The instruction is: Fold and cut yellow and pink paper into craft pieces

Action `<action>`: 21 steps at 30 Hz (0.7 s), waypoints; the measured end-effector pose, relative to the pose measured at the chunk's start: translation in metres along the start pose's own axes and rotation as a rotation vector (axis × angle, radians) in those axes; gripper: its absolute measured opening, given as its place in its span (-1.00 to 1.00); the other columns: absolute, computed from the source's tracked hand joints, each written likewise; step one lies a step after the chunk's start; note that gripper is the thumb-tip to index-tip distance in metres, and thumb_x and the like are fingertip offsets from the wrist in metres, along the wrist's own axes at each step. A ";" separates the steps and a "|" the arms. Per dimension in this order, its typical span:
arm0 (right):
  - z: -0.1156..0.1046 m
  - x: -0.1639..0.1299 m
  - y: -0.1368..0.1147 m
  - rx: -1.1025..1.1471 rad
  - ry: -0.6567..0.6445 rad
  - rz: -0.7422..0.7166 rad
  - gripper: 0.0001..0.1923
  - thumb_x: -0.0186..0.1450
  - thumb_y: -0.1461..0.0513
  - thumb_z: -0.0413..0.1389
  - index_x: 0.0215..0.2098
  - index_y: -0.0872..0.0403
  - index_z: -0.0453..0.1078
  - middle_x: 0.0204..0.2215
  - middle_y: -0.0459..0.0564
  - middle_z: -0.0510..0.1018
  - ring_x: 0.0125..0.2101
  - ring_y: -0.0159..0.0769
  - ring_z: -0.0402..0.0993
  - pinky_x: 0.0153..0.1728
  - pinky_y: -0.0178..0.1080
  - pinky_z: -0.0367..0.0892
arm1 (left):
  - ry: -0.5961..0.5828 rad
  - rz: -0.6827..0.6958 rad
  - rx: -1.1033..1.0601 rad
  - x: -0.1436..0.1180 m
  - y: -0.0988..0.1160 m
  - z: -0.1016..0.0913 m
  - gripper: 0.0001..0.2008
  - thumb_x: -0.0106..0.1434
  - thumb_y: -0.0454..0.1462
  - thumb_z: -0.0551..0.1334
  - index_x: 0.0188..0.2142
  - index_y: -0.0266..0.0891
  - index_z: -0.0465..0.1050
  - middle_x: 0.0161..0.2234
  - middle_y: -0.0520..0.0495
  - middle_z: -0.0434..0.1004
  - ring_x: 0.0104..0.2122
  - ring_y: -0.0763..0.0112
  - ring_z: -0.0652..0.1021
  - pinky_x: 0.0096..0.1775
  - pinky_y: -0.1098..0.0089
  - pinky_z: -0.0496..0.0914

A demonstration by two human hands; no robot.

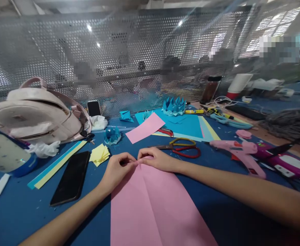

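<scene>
A large pink paper sheet lies on the blue table in front of me, with a crease down its middle. My left hand and my right hand meet at the sheet's far edge, fingertips pinching the paper at the crease. Just beyond my right hand lie scissors with yellow and red handles.
A black phone, yellow paper squares and blue-yellow strips lie left. A pink backpack sits far left. A smaller pink sheet, blue folded paper shapes and a pink glue gun lie beyond; perforated metal screen behind.
</scene>
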State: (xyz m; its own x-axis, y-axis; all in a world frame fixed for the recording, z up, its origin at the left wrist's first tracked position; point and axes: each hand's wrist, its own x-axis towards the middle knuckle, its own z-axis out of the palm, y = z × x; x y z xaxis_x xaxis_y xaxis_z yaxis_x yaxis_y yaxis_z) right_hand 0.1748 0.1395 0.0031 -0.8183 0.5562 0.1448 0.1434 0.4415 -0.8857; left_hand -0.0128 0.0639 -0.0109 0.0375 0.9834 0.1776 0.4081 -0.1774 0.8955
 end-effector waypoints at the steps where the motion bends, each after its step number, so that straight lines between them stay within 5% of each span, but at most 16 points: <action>1: 0.000 0.000 0.001 0.006 0.002 -0.007 -0.90 0.27 0.26 0.10 -0.39 0.12 0.40 -0.44 -0.12 0.47 -0.36 -0.36 0.36 -0.31 -0.35 0.21 | 0.000 -0.001 -0.003 0.000 0.000 0.000 -0.87 0.15 -0.23 0.31 -0.46 -0.24 0.53 -0.50 0.01 0.53 -0.45 0.39 0.47 -0.38 0.45 0.28; 21: 0.004 -0.005 0.001 -0.033 0.053 -0.035 -0.90 0.27 0.28 0.10 -0.41 0.13 0.40 -0.44 -0.11 0.49 -0.37 -0.35 0.39 -0.30 -0.33 0.23 | -0.015 0.016 0.036 -0.001 0.000 -0.001 -0.88 0.16 -0.26 0.28 -0.45 -0.26 0.56 -0.49 0.00 0.56 -0.46 0.39 0.48 -0.41 0.47 0.27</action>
State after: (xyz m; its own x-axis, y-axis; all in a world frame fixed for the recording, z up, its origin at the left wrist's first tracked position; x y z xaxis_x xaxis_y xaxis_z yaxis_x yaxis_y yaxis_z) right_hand 0.1769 0.1345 0.0002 -0.7924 0.5764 0.1996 0.1342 0.4839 -0.8648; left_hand -0.0138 0.0628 -0.0112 0.0584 0.9809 0.1856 0.4398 -0.1922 0.8773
